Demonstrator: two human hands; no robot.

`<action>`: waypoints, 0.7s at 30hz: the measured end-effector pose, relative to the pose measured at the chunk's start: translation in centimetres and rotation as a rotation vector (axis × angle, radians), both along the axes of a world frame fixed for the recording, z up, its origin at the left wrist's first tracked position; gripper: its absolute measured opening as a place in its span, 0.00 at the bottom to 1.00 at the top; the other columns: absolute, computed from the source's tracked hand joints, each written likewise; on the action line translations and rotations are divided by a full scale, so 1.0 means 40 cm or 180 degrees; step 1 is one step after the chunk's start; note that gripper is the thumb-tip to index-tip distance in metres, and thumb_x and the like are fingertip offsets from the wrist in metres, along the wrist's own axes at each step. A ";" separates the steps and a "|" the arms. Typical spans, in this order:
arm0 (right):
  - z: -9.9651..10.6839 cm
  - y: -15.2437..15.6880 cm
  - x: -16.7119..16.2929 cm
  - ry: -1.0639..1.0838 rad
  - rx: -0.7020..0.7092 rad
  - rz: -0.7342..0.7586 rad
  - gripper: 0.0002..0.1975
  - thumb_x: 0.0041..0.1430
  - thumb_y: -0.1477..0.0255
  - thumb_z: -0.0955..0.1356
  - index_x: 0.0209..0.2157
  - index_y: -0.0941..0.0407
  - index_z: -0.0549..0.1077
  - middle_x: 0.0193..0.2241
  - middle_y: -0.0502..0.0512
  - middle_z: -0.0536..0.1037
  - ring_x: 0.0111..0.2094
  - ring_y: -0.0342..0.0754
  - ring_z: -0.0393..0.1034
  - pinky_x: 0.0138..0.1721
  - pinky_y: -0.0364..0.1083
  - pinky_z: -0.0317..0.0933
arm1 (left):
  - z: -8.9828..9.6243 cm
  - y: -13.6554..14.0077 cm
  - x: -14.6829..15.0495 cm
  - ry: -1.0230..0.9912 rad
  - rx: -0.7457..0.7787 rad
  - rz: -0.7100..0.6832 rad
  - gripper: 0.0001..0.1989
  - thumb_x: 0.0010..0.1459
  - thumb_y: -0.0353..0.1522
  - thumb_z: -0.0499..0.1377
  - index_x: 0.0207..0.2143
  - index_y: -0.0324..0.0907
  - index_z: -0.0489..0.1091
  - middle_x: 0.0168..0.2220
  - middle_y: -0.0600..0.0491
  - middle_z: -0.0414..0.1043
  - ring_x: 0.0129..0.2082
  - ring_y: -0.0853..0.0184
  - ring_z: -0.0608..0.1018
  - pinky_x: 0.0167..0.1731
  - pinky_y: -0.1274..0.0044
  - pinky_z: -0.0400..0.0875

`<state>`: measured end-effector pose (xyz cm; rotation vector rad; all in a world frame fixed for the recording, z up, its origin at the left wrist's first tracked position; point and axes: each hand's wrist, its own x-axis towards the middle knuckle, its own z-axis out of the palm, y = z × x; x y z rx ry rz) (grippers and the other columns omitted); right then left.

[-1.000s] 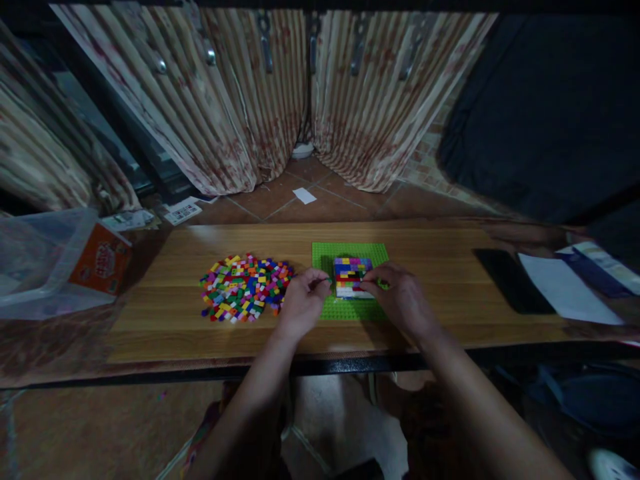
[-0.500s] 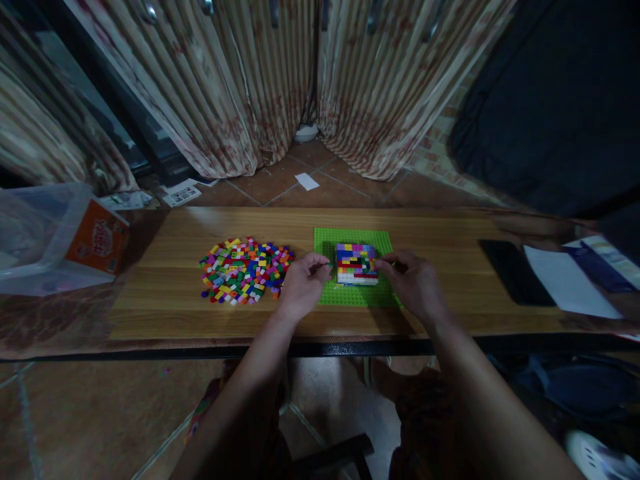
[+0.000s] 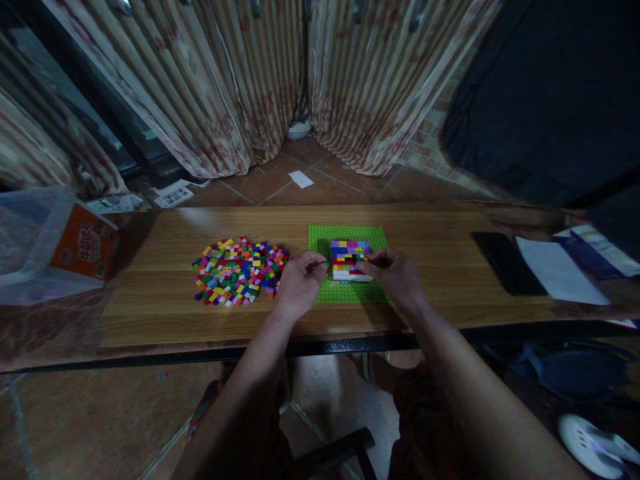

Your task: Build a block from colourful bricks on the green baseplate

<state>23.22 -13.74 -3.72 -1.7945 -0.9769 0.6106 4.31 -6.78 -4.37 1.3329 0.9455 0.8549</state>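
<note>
A block built of many-coloured toy bricks (image 3: 345, 252) stands on a green studded baseplate (image 3: 345, 293). Just left of it, my left hand (image 3: 301, 280) pinches a small dark green toy brick (image 3: 327, 263) between thumb and fingertips. My right hand (image 3: 399, 275) reaches over the block's right side, thumb and forefinger close together at its top. Whether a loose brick sits between those fingertips is hidden. To the left of my left hand spreads a pile of loose toy bricks (image 3: 237, 270) in mixed colours.
The wooden table (image 3: 165, 320) carries a black flat object (image 3: 507, 263) and a white sheet (image 3: 560, 270) at its right end. A clear plastic bin (image 3: 30, 233) with an orange label stands at the left. Curtains (image 3: 240, 87) hang beyond the table.
My right hand has shifted left, from the block's right edge to over its top right part. My left hand keeps its pinch on the green brick. The whole view has tilted slightly.
</note>
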 end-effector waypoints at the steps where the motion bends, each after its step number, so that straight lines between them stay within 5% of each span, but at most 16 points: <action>1: -0.002 0.002 0.001 0.0092 0.0020 -0.0035 0.21 0.37 0.55 0.76 0.26 0.56 0.72 0.24 0.51 0.74 0.25 0.45 0.66 0.28 0.46 0.59 | 0.001 -0.001 0.000 0.0010 0.0017 -0.0004 0.05 0.50 0.31 0.62 0.31 0.41 0.73 0.27 0.54 0.75 0.27 0.69 0.76 0.28 0.78 0.67; 12: -0.001 0.014 0.011 0.0228 -0.0090 -0.0121 0.23 0.30 0.56 0.78 0.23 0.56 0.70 0.20 0.47 0.70 0.22 0.43 0.62 0.25 0.44 0.56 | 0.034 -0.010 0.008 -0.0089 -0.0059 0.0081 0.05 0.49 0.31 0.62 0.31 0.40 0.73 0.25 0.56 0.73 0.26 0.71 0.75 0.28 0.79 0.67; 21: 0.058 -0.017 -0.039 0.0635 0.1014 0.0196 0.11 0.50 0.61 0.72 0.29 0.55 0.77 0.28 0.50 0.78 0.31 0.45 0.71 0.36 0.46 0.64 | 0.092 -0.043 0.018 -0.0651 -0.0721 0.0169 0.11 0.45 0.33 0.67 0.32 0.37 0.76 0.25 0.54 0.76 0.23 0.74 0.74 0.27 0.80 0.69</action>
